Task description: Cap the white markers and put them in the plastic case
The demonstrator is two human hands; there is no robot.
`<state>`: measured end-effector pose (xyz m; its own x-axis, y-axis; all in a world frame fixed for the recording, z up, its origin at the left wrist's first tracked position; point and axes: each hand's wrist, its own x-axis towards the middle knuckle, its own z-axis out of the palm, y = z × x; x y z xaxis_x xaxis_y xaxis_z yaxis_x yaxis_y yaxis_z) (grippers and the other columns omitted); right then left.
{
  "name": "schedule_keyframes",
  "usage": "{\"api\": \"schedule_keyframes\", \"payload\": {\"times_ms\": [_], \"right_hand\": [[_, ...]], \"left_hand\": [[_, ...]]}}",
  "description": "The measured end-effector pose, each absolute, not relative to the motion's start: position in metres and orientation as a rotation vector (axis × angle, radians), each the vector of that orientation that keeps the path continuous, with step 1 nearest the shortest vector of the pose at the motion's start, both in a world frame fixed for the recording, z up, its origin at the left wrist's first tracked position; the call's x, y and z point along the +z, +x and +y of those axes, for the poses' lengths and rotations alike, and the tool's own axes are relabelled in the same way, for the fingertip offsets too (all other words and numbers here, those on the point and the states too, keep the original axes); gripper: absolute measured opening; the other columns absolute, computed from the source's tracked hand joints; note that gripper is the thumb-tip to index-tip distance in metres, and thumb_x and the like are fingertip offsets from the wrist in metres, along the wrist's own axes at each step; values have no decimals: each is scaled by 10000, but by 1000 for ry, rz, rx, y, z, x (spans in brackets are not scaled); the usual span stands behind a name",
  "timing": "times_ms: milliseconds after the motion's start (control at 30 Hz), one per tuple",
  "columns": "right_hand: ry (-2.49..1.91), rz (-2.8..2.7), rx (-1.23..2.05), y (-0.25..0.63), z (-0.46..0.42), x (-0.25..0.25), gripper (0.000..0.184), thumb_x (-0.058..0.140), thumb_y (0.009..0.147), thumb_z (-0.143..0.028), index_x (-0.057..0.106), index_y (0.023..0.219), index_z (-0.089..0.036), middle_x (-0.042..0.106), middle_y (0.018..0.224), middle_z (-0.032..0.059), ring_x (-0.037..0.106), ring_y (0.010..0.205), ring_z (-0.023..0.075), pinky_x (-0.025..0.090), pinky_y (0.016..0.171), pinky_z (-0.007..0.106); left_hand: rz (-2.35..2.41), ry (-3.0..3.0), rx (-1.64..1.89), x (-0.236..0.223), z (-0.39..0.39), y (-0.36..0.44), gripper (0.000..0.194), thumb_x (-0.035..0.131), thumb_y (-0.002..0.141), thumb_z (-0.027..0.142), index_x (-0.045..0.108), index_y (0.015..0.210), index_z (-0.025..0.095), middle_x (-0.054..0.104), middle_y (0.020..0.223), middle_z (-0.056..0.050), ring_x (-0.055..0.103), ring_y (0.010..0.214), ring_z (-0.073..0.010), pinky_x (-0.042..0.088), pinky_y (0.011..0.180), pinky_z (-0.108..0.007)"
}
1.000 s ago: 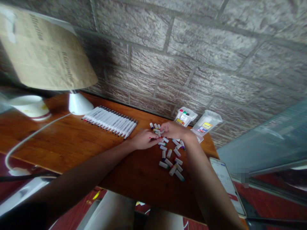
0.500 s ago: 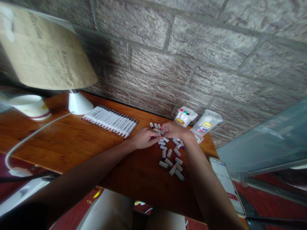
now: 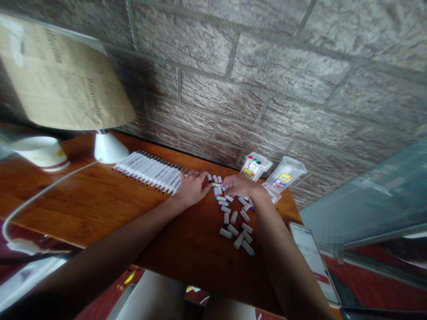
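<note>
Several white marker caps point(image 3: 233, 218) with coloured ends lie scattered on the wooden table point(image 3: 100, 200). My right hand point(image 3: 242, 186) rests among the far caps, fingers curled and pinching at one small cap. My left hand point(image 3: 191, 189) lies at the right end of a neat row of white markers point(image 3: 150, 170), fingers stretched towards the caps, a ring showing on one finger. What the left fingers touch is hard to make out.
Two clear plastic marker cases point(image 3: 283, 175) stand against the brick wall. A phone point(image 3: 313, 262) lies at the table's right edge. A lamp with a paper shade point(image 3: 63, 84), its white base point(image 3: 108, 149) and cable occupy the left. A white bowl point(image 3: 38, 151) sits far left.
My left hand has moved left and away from me, from the caps to the end of the marker row, and its fingers have spread. My right hand stayed among the caps.
</note>
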<state>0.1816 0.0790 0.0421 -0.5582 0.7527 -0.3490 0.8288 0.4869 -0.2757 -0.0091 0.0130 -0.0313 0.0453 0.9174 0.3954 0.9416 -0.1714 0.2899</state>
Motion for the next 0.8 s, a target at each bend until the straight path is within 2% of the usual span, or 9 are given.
{"api": "schedule_keyframes", "payload": {"times_ms": [167, 300, 367, 467, 567, 667, 733, 800], "right_hand": [[1394, 2555, -630, 183, 79, 42, 289, 694, 741, -141, 709, 1028, -177, 744, 840, 1, 668, 711, 137, 434, 590, 188], [1397, 2543, -658, 183, 78, 43, 257, 696, 739, -141, 710, 994, -179, 734, 781, -8, 661, 679, 132, 431, 579, 183], [1400, 2538, -671, 183, 79, 43, 256, 696, 738, -144, 707, 992, -172, 725, 749, -9, 654, 654, 130, 429, 567, 183], [1405, 2542, -687, 184, 80, 43, 259, 692, 731, -142, 704, 989, -165, 731, 775, -4, 655, 658, 130, 428, 556, 182], [1404, 2538, -707, 184, 80, 42, 237, 690, 726, -144, 713, 959, -176, 735, 776, -9, 650, 649, 130, 429, 552, 185], [1388, 2529, -727, 185, 81, 41, 160, 689, 726, -155, 727, 880, -179, 721, 713, -11, 636, 620, 132, 428, 551, 193], [1376, 2526, -738, 185, 82, 41, 100, 684, 732, -162, 728, 821, -170, 702, 671, -8, 624, 604, 132, 423, 551, 198], [1359, 2523, -750, 186, 83, 41, 56, 676, 740, -169, 723, 768, -160, 677, 627, -6, 610, 587, 129, 415, 550, 200]], "left_hand": [[-2074, -2281, -626, -35, 11, -9, 452, 533, 946, 483, 583, 1297, 202, 712, 1157, -162, 599, 1156, -367, 374, 981, -546], [-2063, -2366, -645, -37, 11, -7, 468, 519, 955, 492, 574, 1313, 194, 683, 1222, -170, 588, 1193, -382, 419, 973, -558], [-2005, -2421, -701, -37, 12, -8, 441, 532, 959, 452, 571, 1306, 183, 659, 1278, -164, 580, 1222, -360, 427, 1013, -530], [-1849, -2489, -828, -35, 14, -10, 388, 563, 950, 333, 564, 1296, 155, 623, 1334, -147, 543, 1281, -297, 399, 1105, -428], [-1860, -2457, -852, -32, 15, -14, 480, 603, 916, 269, 502, 1365, 131, 604, 1346, -159, 533, 1287, -288, 403, 1109, -390], [-1990, -2381, -703, -27, 12, -16, 630, 650, 886, 295, 417, 1435, 92, 605, 1334, -194, 561, 1253, -311, 424, 1073, -394], [-2070, -2321, -571, -23, 10, -16, 613, 649, 888, 333, 449, 1395, 54, 636, 1272, -218, 588, 1219, -331, 445, 1033, -395], [-2134, -2296, -457, -20, 9, -17, 503, 610, 911, 382, 545, 1283, 51, 675, 1182, -222, 633, 1148, -339, 480, 956, -388]]}}
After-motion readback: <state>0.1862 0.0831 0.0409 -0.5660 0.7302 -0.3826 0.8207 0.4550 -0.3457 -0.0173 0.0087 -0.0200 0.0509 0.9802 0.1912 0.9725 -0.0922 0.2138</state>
